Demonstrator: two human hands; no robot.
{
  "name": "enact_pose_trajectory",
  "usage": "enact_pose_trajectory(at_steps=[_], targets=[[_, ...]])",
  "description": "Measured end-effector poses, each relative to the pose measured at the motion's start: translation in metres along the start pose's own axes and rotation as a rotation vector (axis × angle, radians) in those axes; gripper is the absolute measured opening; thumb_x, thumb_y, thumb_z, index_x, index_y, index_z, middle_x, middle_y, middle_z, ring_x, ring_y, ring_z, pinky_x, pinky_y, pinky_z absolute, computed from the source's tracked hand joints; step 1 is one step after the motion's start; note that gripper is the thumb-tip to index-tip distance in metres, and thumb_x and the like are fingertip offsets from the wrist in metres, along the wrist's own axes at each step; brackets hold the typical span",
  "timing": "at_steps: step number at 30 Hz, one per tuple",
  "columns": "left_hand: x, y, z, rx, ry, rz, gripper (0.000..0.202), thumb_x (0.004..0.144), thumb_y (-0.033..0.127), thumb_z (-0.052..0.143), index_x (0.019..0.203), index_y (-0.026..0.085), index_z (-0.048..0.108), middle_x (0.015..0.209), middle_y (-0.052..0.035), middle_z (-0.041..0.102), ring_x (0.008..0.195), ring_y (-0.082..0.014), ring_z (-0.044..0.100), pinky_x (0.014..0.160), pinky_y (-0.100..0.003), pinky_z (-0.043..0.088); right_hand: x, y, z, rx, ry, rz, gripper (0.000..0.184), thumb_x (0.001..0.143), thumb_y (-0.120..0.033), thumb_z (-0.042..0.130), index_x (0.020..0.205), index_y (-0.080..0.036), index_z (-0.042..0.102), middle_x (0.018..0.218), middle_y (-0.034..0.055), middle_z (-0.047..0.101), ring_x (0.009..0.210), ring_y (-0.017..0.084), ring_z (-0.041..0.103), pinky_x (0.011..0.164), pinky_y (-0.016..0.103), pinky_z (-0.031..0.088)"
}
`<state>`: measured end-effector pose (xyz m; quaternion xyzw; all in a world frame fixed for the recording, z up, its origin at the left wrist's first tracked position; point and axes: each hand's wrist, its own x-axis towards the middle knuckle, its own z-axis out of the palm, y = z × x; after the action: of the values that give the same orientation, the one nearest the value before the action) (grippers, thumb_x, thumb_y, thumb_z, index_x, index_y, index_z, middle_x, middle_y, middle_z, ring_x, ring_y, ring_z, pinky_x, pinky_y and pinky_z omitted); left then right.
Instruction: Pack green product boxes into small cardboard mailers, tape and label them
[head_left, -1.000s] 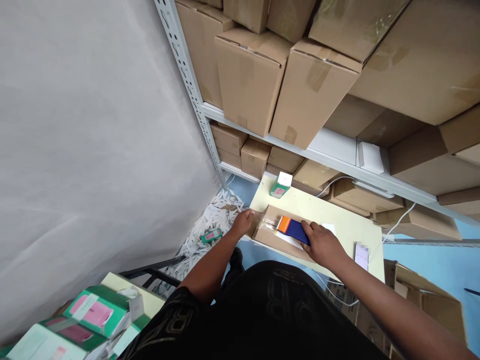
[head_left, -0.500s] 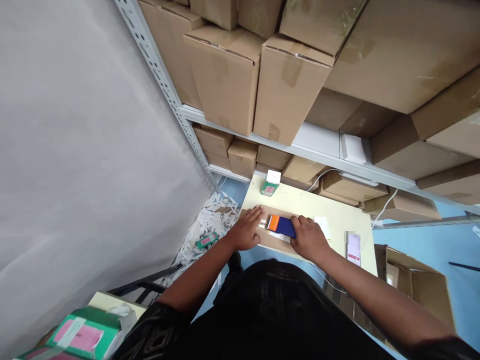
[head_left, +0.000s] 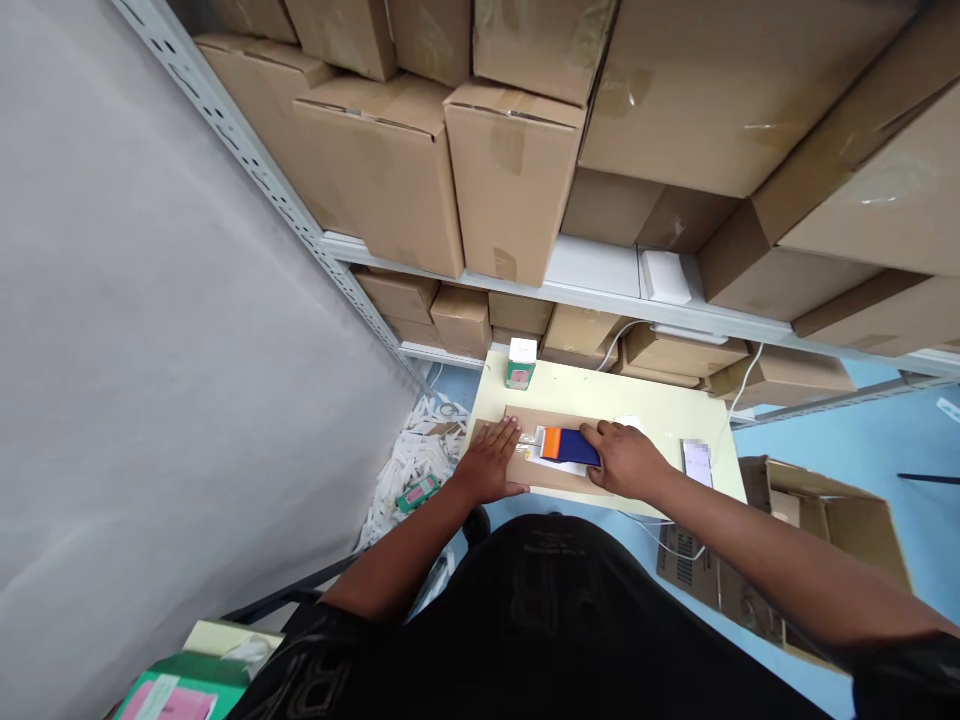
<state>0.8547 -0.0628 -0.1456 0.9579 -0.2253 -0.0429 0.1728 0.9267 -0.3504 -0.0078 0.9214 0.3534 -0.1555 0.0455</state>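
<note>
A flat brown cardboard parcel (head_left: 541, 477) lies on the pale yellow table. Pressed on its left end is my left hand (head_left: 489, 464), palm down with fingers stretched out. My right hand (head_left: 627, 462) grips a blue and orange tape dispenser (head_left: 574, 447) over the parcel's middle. Shiny clear tape (head_left: 527, 448) shows on the cardboard between my left fingers and the dispenser's toothed orange end. Part of a white label is visible beneath the dispenser. My right fingers hide the dispenser's rear end.
A green and white box (head_left: 520, 368) stands at the table's back left. On the right lies a phone (head_left: 697, 462). Shelves (head_left: 570, 292) of cartons rise behind. White paper scraps (head_left: 405, 470) litter the floor at left; an open carton (head_left: 847, 510) sits at right.
The view has shifted. My left hand now lies flatter on the cardboard. The dispenser has moved slightly right relative to my left hand, with my right hand still on it.
</note>
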Motion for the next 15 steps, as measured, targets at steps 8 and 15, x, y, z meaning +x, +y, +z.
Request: enact_pose_trajectory(at_steps=[8,15], targets=[[0.003,0.001,0.001,0.034,0.009,-0.003,0.118,0.077,0.078,0.064,0.164,0.010,0.023,0.170,-0.0205,0.024,0.159,-0.0364,0.018,0.129,-0.054,0.011,-0.057,0.064,0.013,-0.014,0.025,0.000,0.054,0.087,-0.039,0.061,0.136,-0.018,0.052,0.102,0.0105,0.066,0.090,0.028,0.063,0.077,0.036,0.041],[0.004,-0.001,0.005,0.058,0.001,-0.006,0.122,0.076,0.076,0.068,0.165,0.009,0.017,0.171,-0.0196,0.020,0.160,-0.0353,0.015,0.130,-0.053,0.010,-0.117,0.138,0.029,-0.021,0.065,-0.004,0.061,0.097,-0.057,0.051,0.141,-0.015,0.052,0.112,0.0167,0.068,0.095,0.031,0.065,0.082,0.040,0.045]])
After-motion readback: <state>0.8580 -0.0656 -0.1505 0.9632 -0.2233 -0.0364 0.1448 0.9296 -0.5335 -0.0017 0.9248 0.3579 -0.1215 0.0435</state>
